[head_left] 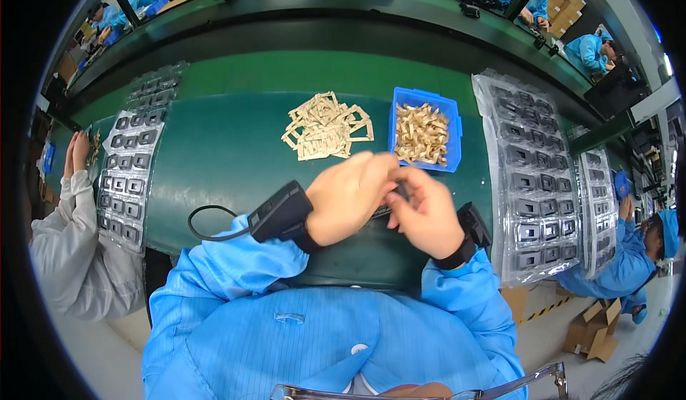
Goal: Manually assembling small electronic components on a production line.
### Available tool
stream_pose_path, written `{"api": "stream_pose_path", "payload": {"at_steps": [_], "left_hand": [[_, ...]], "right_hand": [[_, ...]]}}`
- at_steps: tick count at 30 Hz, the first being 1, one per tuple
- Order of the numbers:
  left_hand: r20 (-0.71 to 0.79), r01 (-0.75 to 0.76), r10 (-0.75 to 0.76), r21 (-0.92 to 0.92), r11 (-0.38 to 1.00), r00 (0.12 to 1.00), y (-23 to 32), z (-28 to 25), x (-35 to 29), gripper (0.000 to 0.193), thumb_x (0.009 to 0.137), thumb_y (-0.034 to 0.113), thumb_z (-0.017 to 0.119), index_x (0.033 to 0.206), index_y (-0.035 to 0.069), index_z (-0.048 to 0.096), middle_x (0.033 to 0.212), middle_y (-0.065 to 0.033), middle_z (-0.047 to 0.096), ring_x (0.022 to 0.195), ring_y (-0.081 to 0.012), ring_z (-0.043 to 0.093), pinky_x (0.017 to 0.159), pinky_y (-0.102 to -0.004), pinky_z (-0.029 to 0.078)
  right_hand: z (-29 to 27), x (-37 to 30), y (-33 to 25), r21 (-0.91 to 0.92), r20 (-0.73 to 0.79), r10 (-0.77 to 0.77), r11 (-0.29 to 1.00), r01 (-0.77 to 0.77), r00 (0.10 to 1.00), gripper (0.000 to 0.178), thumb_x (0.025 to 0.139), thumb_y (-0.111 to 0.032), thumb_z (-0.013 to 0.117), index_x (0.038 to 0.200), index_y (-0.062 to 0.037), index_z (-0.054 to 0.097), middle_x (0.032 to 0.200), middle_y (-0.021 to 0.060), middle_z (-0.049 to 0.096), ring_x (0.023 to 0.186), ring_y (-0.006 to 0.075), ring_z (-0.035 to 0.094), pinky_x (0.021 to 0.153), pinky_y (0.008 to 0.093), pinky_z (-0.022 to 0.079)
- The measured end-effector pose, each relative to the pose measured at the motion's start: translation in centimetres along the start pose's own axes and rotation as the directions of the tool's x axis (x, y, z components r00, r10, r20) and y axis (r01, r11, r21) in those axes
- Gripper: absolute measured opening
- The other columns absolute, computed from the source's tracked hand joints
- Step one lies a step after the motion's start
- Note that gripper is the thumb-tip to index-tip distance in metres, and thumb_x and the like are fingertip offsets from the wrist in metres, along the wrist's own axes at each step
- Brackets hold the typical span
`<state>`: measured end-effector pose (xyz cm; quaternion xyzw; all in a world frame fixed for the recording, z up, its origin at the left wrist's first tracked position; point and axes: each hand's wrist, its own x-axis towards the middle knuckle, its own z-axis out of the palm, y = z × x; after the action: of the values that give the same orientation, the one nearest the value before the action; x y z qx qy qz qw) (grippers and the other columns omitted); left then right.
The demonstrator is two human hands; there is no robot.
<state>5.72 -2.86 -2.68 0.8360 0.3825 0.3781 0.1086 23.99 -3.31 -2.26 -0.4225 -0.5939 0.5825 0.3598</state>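
Note:
Close together above the near part of the green table, my left hand (351, 194) and my right hand (431, 215) both grip a small black plastic part (401, 191). My fingers cover most of it, so its full shape is hidden. The left hand is slightly blurred, its fingers curled over the part. My right thumb and fingers pinch it from the other side. Just beyond my hands lie a loose heap of flat beige frame-shaped pieces (325, 130) and a blue bin (455, 142) full of small gold-coloured bent metal pieces (421, 132).
Clear plastic trays with rows of black frame parts line the left (125, 163) and right (539, 178) of the green table (214, 142). Black devices with straps sit on both my wrists; a cable (196, 214) loops from the left one. Co-workers sit on both sides.

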Motion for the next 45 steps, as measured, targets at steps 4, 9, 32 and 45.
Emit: {"api": "stream_pose_path", "payload": {"at_steps": [4, 9, 32, 45], "left_hand": [[0.074, 0.359, -0.372, -0.488, 0.796, 0.925, -0.8, -0.4, 4.5, 0.011, 0.094, 0.012, 0.067, 0.099, 0.001, 0.065, 0.09, -0.0023, 0.066, 0.08, -0.01, 0.062, 0.065, -0.0271, 0.052], [0.054, 0.255, -0.278, -0.59, 0.766, 0.959, -2.2, 1.3, 6.9, 0.01, 0.091, 0.005, 0.069, 0.099, -0.001, 0.069, 0.096, -0.0053, 0.069, 0.085, -0.0109, 0.065, 0.069, -0.0264, 0.053], [-0.038, 0.214, -0.337, -0.704, 0.677, 0.941, -3.2, 2.3, 6.7, 0.009, 0.087, -0.002, 0.066, 0.094, 0.002, 0.063, 0.132, -0.0163, 0.057, 0.112, -0.0239, 0.064, 0.091, -0.0341, 0.054], [-0.289, -0.061, -0.055, -0.377, 0.924, 0.956, -3.1, 4.2, 6.0, 0.012, 0.09, 0.003, 0.065, 0.097, 0.005, 0.057, 0.13, -0.0195, 0.05, 0.119, -0.033, 0.054, 0.102, -0.0417, 0.042]], "right_hand": [[-2.2, 1.5, -1.7, 0.104, -0.263, -0.119, 0.983, 0.151, 0.957, 0.022, 0.096, 0.004, 0.057, 0.118, -0.0003, 0.054, 0.099, 0.0121, 0.069, 0.074, 0.0115, 0.067, 0.059, 0.0218, 0.054], [-2.9, 3.0, 0.7, 0.144, -0.368, -0.291, 0.92, 0.363, 0.883, 0.018, 0.099, -0.002, 0.057, 0.116, -0.0008, 0.051, 0.097, 0.0138, 0.069, 0.072, 0.0155, 0.069, 0.061, 0.0234, 0.057], [-2.3, 2.5, 2.5, 0.226, -0.35, -0.433, 0.821, 0.523, 0.831, 0.028, 0.089, 0.01, 0.067, 0.112, 0.0023, 0.054, 0.113, 0.0215, 0.068, 0.104, 0.0232, 0.069, 0.084, 0.032, 0.058], [-2.9, 2.5, 1.2, 0.306, -0.407, -0.295, 0.848, 0.433, 0.865, 0.041, 0.093, 0.006, 0.064, 0.132, 0.0025, 0.052, 0.119, 0.0163, 0.064, 0.104, 0.0222, 0.068, 0.083, 0.029, 0.056]]}}
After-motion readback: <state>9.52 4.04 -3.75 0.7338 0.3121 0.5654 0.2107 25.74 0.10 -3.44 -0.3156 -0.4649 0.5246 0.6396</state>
